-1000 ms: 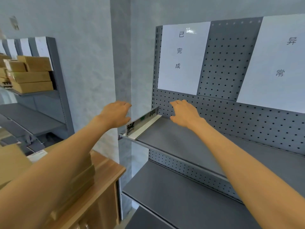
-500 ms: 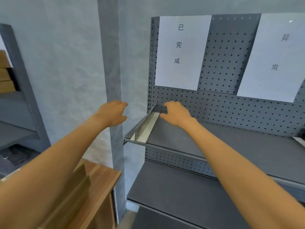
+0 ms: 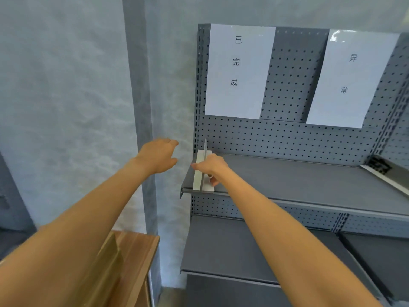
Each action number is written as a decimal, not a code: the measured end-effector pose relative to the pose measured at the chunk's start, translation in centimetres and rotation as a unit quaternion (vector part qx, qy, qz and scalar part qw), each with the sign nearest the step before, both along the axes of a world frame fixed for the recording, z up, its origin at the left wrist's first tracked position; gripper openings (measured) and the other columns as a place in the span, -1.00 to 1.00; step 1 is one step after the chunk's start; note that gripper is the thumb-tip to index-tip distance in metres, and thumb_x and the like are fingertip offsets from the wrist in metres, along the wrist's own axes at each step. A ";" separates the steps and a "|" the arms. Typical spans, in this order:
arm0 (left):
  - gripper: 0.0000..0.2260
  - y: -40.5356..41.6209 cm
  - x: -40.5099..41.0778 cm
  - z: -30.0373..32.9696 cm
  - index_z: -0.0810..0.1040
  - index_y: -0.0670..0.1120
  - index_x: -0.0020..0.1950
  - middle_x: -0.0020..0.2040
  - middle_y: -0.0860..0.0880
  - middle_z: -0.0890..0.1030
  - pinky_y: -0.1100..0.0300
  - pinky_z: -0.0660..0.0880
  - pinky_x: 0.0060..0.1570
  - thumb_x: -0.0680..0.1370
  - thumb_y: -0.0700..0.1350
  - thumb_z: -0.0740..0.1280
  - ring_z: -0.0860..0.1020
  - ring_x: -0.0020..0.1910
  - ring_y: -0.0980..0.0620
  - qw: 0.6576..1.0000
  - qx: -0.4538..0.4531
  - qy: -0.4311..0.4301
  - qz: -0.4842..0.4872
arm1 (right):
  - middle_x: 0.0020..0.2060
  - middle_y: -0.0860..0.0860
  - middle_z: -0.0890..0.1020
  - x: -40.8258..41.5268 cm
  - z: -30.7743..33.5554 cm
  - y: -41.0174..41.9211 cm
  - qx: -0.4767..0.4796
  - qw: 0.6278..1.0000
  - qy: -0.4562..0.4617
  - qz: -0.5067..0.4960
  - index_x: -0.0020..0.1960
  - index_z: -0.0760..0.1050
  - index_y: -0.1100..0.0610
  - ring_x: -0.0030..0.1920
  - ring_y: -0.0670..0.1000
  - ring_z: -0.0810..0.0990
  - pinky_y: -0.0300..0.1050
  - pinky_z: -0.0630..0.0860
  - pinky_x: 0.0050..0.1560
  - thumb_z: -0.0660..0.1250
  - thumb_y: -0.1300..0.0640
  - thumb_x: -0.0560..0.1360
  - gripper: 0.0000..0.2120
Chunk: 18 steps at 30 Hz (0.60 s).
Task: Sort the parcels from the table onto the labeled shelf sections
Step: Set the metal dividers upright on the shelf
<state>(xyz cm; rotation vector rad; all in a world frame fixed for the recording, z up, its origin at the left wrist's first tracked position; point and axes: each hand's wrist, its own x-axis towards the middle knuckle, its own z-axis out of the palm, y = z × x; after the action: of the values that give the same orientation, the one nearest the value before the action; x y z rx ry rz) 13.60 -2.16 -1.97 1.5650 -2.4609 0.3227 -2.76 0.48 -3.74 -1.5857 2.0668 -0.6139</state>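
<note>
A grey metal shelf (image 3: 298, 173) with a pegboard back carries two white paper labels, one on the left (image 3: 238, 72) and one on the right (image 3: 352, 78). At the shelf's left end stands a thin metal divider (image 3: 204, 151) on a white base. My right hand (image 3: 211, 167) grips the divider near the front edge, thumb on its left side and fingers curled on its right. My left hand (image 3: 158, 155) hovers in the air left of the shelf, fingers relaxed and holding nothing. A brown cardboard parcel (image 3: 106, 264) lies on the wooden table (image 3: 141, 247) at the lower left.
A second divider (image 3: 382, 171) lies at the right end of the same shelf. A lower grey shelf (image 3: 221, 251) sits beneath. A grey wall column (image 3: 141, 129) stands between the table and the shelf unit.
My right hand has slid from the back of the shelf toward its front edge along the divider. The divider now stands edge-on and upright. The view has turned right.
</note>
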 end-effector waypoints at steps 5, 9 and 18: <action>-0.59 -0.4 0.6 -1.6 0.33 -0.15 0.42 0.33 -0.15 0.46 -0.02 0.46 0.13 0.60 -0.04 0.23 0.41 0.30 -0.14 1.000 0.006 0.007 -0.019 | -0.07 0.12 0.51 1.1 -0.8 -0.4 -0.017 0.999 0.017 -0.031 0.05 0.41 0.23 -0.07 0.17 0.63 0.04 0.64 -0.02 0.29 0.14 0.55 -0.83; -0.61 -0.7 1.0 -2.7 0.36 -0.15 0.39 0.31 -0.14 0.47 -0.03 0.47 0.13 0.60 -0.02 0.23 0.42 0.28 -0.14 1.000 0.014 0.004 -0.027 | -0.10 0.15 0.50 1.3 -1.3 -0.6 -0.045 0.998 0.002 -0.038 -0.05 0.39 0.24 -0.05 0.24 0.63 0.12 0.63 -0.01 0.20 0.30 0.52 -0.97; -0.62 -1.3 -0.1 -3.3 0.38 -0.16 0.37 0.25 -0.14 0.51 0.02 0.49 0.03 0.60 -0.04 0.23 0.47 0.21 -0.13 0.999 0.005 0.011 -0.053 | -0.32 0.06 0.40 -0.9 -2.2 -0.5 -0.094 0.994 0.039 -0.033 -0.31 0.24 0.15 -0.21 0.16 0.51 0.04 0.61 -0.11 0.17 0.35 0.46 -0.78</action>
<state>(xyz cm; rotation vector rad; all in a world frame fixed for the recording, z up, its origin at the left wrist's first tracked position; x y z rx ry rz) 13.46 -3.41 -5.24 1.4284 -2.5200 0.2733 -3.66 -0.06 -5.91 -1.6732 2.1814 -0.8047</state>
